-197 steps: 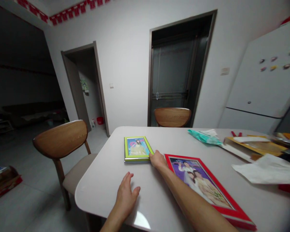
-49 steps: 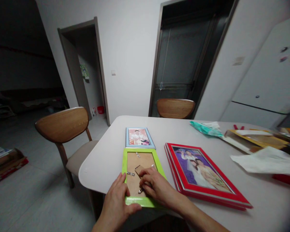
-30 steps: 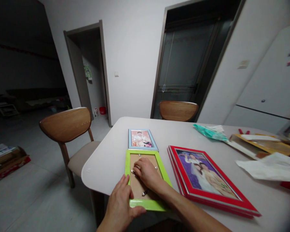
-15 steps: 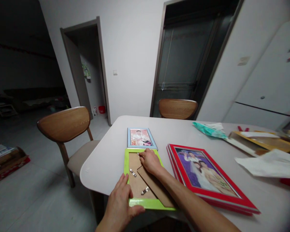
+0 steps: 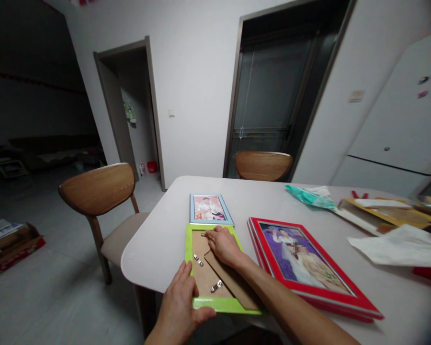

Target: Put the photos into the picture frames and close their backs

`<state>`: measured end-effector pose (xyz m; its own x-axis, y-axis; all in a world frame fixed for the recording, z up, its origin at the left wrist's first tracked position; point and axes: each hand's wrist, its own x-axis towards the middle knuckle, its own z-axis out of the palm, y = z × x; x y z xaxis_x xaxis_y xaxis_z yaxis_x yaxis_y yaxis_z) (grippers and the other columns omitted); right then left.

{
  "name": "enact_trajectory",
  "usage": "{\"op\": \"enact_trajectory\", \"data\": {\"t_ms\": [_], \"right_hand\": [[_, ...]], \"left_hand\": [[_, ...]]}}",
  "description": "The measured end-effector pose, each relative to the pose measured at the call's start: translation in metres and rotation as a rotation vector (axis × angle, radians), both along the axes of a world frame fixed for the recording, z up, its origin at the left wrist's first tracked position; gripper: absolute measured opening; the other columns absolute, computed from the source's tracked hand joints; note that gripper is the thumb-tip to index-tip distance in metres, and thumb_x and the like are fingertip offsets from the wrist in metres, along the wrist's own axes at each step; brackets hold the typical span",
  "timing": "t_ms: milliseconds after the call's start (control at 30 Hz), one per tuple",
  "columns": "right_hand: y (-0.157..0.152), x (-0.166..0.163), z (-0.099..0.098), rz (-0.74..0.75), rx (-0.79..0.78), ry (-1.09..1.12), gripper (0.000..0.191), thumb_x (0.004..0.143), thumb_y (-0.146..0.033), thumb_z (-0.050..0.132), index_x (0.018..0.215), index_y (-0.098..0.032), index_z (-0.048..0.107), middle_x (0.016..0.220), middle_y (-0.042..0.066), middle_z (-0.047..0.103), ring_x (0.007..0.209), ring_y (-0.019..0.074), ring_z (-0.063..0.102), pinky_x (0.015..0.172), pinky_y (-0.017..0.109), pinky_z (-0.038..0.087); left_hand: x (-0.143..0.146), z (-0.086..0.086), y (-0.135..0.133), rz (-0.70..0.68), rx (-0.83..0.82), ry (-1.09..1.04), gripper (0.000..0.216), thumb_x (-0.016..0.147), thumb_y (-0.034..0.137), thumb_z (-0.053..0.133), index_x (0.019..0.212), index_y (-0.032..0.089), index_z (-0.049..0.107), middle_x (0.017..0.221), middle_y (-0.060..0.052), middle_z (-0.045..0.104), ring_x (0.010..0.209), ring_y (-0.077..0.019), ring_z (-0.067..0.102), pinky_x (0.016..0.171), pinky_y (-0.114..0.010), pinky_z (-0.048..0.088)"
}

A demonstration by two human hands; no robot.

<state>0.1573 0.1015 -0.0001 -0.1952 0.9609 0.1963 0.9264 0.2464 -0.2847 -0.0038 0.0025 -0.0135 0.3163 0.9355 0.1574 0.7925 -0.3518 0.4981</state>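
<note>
A lime-green picture frame (image 5: 188,245) lies face down on the table, its brown backing board (image 5: 200,247) and folded stand leg (image 5: 233,280) showing. My left hand (image 5: 177,299) grips the frame's near left corner, fingers along the left side and thumb over the near edge. At the far end of the backing, my right hand (image 5: 223,244) has its fingertips closed on a small metal clip (image 5: 203,235), mostly covered by them. Another metal clip (image 5: 198,259) sits near the left side, and a third clip (image 5: 216,286) near the front.
A blue-edged framed photo (image 5: 208,208) lies just beyond the green frame. To the right are stacked red picture frames (image 5: 309,282). Farther right lie teal packaging (image 5: 309,197), a yellow padded envelope (image 5: 398,215) and white wrapping (image 5: 398,247). Wooden chairs (image 5: 100,187) stand around the table.
The view has tilted slightly upward. My right fingertips have shifted a little to the left at the far clip, while my left hand keeps its hold on the frame.
</note>
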Motion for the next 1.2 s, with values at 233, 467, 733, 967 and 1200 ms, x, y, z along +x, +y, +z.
{"op": "enact_trajectory", "data": {"t_ms": [233, 467, 733, 967, 1200], "right_hand": [[-0.057, 0.021, 0.001, 0.098, -0.017, 0.074, 0.031, 0.069, -0.036, 0.05, 0.093, -0.018, 0.058, 0.09, 0.007, 0.055, 0.082, 0.0179, 0.048, 0.071, 0.025, 0.033], [-0.062, 0.016, 0.003, 0.059, -0.06, 0.147, 0.025, 0.064, -0.021, 0.048, 0.086, -0.018, 0.059, 0.083, 0.005, 0.053, 0.078, 0.0154, 0.049, 0.069, 0.023, 0.034], [-0.058, 0.013, 0.037, 0.052, 0.017, 0.192, 0.023, 0.063, -0.022, 0.05, 0.082, -0.017, 0.062, 0.082, 0.006, 0.055, 0.076, 0.0163, 0.05, 0.067, 0.024, 0.036], [-0.068, 0.001, 0.049, 0.197, 0.036, 0.342, 0.026, 0.074, -0.033, 0.047, 0.092, -0.018, 0.059, 0.087, 0.006, 0.056, 0.08, 0.0161, 0.051, 0.071, 0.026, 0.039], [-0.051, 0.045, 0.012, -0.078, -0.037, 0.045, 0.037, 0.074, -0.027, 0.045, 0.107, -0.009, 0.052, 0.099, 0.015, 0.056, 0.093, 0.0223, 0.051, 0.081, 0.031, 0.036]], "left_hand": [[0.002, 0.001, -0.001, 0.012, -0.017, -0.06, 0.032, 0.047, 0.027, 0.075, 0.068, 0.016, 0.054, 0.126, -0.021, 0.039, 0.12, -0.0281, 0.029, 0.095, -0.04, 0.032], [0.004, -0.002, 0.0, 0.028, -0.03, -0.093, 0.048, 0.046, 0.027, 0.074, 0.088, 0.013, 0.056, 0.125, -0.02, 0.041, 0.119, -0.0292, 0.031, 0.096, -0.042, 0.03], [0.007, 0.012, 0.008, 0.113, -0.07, -0.535, 0.055, 0.066, 0.029, 0.057, 0.116, 0.014, 0.04, 0.117, -0.012, 0.051, 0.108, -0.0238, 0.046, 0.091, -0.035, 0.036], [-0.017, 0.027, 0.025, 0.269, -0.29, -1.11, 0.044, 0.072, 0.026, 0.051, 0.112, 0.014, 0.037, 0.08, -0.005, 0.066, 0.068, -0.0177, 0.063, 0.057, -0.025, 0.048], [-0.076, 0.005, 0.04, 0.45, -0.237, -0.932, 0.029, 0.075, 0.013, 0.045, 0.104, 0.013, 0.042, 0.071, -0.002, 0.065, 0.061, -0.0133, 0.062, 0.055, -0.022, 0.047]]}}
